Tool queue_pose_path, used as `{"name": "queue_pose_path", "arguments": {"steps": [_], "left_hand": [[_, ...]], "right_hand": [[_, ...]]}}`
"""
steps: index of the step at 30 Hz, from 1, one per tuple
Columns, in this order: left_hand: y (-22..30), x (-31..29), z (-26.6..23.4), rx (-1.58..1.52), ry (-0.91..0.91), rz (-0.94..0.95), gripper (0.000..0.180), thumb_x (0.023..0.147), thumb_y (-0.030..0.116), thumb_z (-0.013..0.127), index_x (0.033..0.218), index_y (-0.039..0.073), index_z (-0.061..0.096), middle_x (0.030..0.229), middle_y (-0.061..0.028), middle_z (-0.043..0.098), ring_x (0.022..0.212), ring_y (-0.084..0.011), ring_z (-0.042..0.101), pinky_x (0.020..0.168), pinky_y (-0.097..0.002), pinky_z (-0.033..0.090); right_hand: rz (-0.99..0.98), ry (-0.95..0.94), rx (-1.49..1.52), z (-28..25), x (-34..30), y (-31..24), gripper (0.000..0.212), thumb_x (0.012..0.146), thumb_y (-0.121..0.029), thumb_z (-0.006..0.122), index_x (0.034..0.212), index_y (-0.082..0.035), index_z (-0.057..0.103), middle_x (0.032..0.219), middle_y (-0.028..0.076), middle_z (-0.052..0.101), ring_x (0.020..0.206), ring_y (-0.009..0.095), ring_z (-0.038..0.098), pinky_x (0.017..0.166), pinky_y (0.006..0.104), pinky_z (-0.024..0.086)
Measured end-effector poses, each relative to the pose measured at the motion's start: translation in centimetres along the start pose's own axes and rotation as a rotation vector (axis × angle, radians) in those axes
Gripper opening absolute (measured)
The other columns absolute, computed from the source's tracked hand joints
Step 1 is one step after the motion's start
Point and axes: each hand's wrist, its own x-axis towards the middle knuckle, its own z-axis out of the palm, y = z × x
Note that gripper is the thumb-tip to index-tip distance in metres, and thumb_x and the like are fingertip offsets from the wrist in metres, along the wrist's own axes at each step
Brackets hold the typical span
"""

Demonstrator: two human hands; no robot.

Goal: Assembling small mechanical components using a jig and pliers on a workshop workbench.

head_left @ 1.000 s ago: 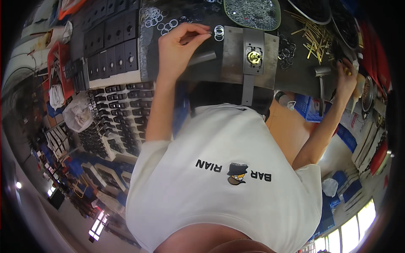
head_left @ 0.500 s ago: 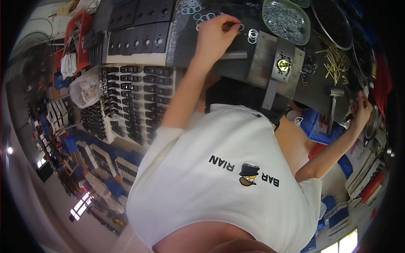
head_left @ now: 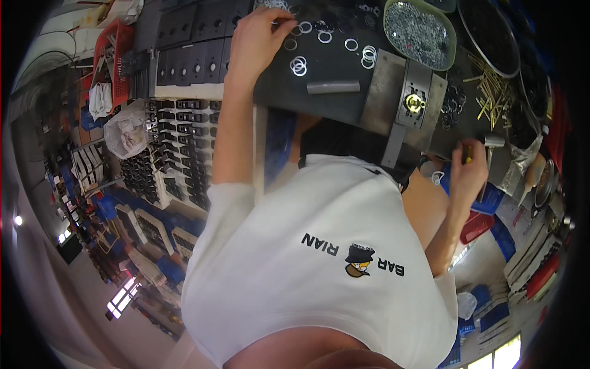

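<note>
At the upper left, my left hand (head_left: 257, 43) hovers low over the dark worktop beside loose silver rings (head_left: 305, 27), thumb and fingers drawn together; whatever lies between them is hidden. My right hand (head_left: 469, 169) is closed around a small yellow piece (head_left: 468, 154) at the front right edge. Between my hands, a metal fixture (head_left: 418, 92) rests on a steel plate (head_left: 380, 92), with a brass-coloured round part (head_left: 413, 103) set in it. Left of that plate lie a stack of rings (head_left: 369, 56), a single ring (head_left: 351, 44) and a grey cylinder (head_left: 334, 87). Another ring stack (head_left: 298, 66) sits nearer my left hand.
A green-rimmed tub (head_left: 454, 46) of small metal parts stands at the back. To its right are brass rods (head_left: 490, 101) and dark rings (head_left: 453, 101). A hammer head (head_left: 493, 141) shows beside my right hand. Black plates (head_left: 190, 64) fill the left side.
My left hand has moved left, away from the single ring, which lies on the worktop. My right hand has come inward from the far right, toward the fixture, with the yellow piece.
</note>
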Motion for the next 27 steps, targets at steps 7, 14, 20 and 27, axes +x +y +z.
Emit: {"name": "queue_pose_path", "arguments": {"steps": [7,14,20,27], "left_hand": [[0.1,1.6,2.4,0.031,-0.198,0.05,0.03,0.087,0.027,0.089,0.107,0.007,0.078,0.097,-0.0105,0.078,0.089,-0.0249,0.074,0.082,-0.0363,0.057],[0.6,0.3,1.7,-0.146,-0.131,-0.198,0.028,0.097,0.015,0.084,0.122,0.004,0.077,0.099,-0.0034,0.08,0.085,-0.0077,0.072,0.077,-0.0243,0.054],[4.0,-1.4,1.7,-0.439,0.038,-0.17,0.014,0.098,0.006,0.08,0.109,-0.003,0.076,0.108,-0.0106,0.08,0.096,-0.0136,0.077,0.087,-0.0257,0.06],[14.0,-4.7,1.3,-0.609,-0.079,0.012,0.019,0.093,-0.006,0.08,0.111,-0.005,0.075,0.117,-0.0143,0.077,0.102,-0.0179,0.075,0.091,-0.0283,0.061]], "right_hand": [[0.083,0.038,0.243,-1.6,0.2,-1.1,0.024,0.101,-0.022,0.078,0.115,-0.004,0.071,0.103,0.011,0.076,0.086,0.023,0.07,0.076,0.0361,0.054],[-0.163,0.303,1.481,-0.1,2.0,1.0,0.024,0.11,-0.021,0.056,0.117,0.001,0.061,0.105,0.014,0.06,0.093,0.019,0.055,0.077,0.0345,0.046],[-0.292,0.418,1.709,0.9,2.4,1.3,0.049,0.102,-0.041,0.045,0.121,0.002,0.058,0.104,0.012,0.053,0.091,0.023,0.046,0.08,0.0375,0.04],[-0.142,0.553,1.69,2.0,2.1,1.1,0.045,0.101,-0.039,0.044,0.118,0.0,0.059,0.102,0.012,0.053,0.089,0.023,0.045,0.078,0.0371,0.039]]}}
